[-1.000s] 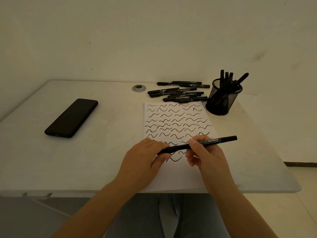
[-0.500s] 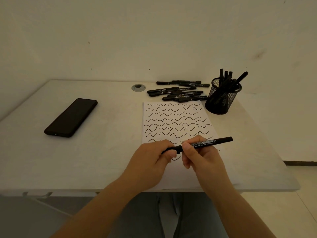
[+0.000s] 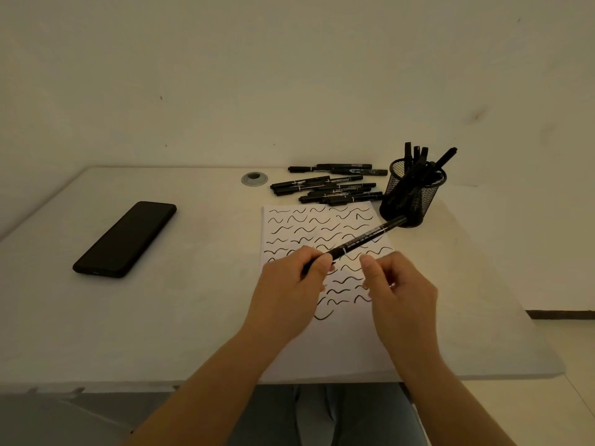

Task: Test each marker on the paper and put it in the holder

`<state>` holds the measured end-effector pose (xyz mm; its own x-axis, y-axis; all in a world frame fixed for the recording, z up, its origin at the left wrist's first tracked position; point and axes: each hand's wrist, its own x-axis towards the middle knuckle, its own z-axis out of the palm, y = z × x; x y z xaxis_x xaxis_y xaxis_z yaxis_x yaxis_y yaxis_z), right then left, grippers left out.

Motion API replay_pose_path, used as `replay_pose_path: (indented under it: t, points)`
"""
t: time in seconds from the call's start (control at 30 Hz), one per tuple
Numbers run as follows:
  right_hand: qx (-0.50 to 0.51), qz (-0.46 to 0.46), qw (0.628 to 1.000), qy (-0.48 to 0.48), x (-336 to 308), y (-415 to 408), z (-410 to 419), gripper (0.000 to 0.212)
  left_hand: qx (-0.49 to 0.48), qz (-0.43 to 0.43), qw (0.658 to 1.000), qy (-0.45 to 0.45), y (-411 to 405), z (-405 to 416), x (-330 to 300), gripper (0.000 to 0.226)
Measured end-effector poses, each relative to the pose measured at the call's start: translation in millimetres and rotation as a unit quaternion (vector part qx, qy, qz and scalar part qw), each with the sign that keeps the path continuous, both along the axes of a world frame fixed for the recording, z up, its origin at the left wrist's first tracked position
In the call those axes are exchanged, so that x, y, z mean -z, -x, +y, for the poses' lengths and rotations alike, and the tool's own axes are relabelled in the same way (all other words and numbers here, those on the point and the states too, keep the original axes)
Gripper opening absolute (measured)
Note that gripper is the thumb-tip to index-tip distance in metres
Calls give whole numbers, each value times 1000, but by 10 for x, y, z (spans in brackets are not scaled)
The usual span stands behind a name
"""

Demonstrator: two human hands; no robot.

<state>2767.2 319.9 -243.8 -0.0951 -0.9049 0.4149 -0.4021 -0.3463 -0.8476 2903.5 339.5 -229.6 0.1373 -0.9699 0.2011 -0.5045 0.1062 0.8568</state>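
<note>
My left hand (image 3: 286, 286) pinches the near end of a black marker (image 3: 360, 241), fingers curled round it. The marker slants up and to the right over the paper (image 3: 341, 342), and its far end reaches toward the foot of the black mesh holder (image 3: 413, 196). My right hand (image 3: 397, 291) hangs just beside the marker, apart from it, fingers loosely curled and gripping nothing. The paper lies flat on the tabletop (image 3: 193, 317) under both hands, covered in rows of wavy black strokes down to about its middle. The holder stands just off the paper's far right corner with several markers leaning in it. A heap of loose markers (image 3: 328, 186) lies behind the paper, left of the holder. A black phone (image 3: 125, 239) rests face up well to the left, and a round metal grommet (image 3: 254, 179) sits near the tabletop's far edge.
</note>
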Motion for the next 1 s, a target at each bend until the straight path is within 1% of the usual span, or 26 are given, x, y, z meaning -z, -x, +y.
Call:
replay_pose_path:
  t: [0.03,0.07,0.1,0.17,0.27,0.33,0.43,0.47,0.53,0.57,0.63,0.67,0.73,0.8,0.83,0.9,1.0]
  points:
    - [13,65,995,71,-24,48,-39,14,-4,-27,1000,-3,-7,-43,-28,21]
    - [15,134,982,135,-55,93,-88,7,-1,-66,998,-5,-11,-85,-54,22]
    - [12,198,962,185,-79,134,-143,14,4,-106,994,-2,-5,-122,-80,22]
    - [-8,289,927,237,-118,207,-260,21,15,-167,986,22,30,-190,-132,22]
    - [-38,351,895,273,-232,275,-394,19,30,-223,972,66,100,-284,-243,22]
    - [-59,377,882,276,-313,321,-475,19,45,-255,962,91,107,-357,-310,23]
    - [-76,405,871,268,-416,404,-588,15,94,-282,948,110,103,-461,-429,26]
    - [-72,403,876,255,-470,434,-634,14,106,-289,945,112,98,-508,-483,26]
    - [-42,354,912,205,-616,508,-750,15,123,-297,941,106,93,-632,-603,34]
    - [-20,305,936,174,-699,552,-816,15,126,-300,941,97,90,-710,-652,37]
    - [11,176,976,126,-849,663,-971,18,122,-308,941,64,69,-913,-705,30]
    - [19,114,986,118,-924,716,-1052,21,115,-313,942,45,54,-1035,-713,24]
    - [23,18,991,131,-1068,800,-1201,28,98,-333,938,12,13,-1292,-700,18]
    - [22,-31,989,140,-1168,838,-1335,38,82,-350,933,-18,-59,-1554,-659,18]
    - [23,-32,990,133,-1193,837,-1396,44,72,-355,931,-32,-105,-1679,-629,19]
    - [32,15,993,113,-1185,806,-1513,53,47,-381,922,-57,-218,-1911,-547,20]
    - [31,96,990,93,-1073,738,-1648,51,16,-411,905,-106,-406,-2219,-397,23]
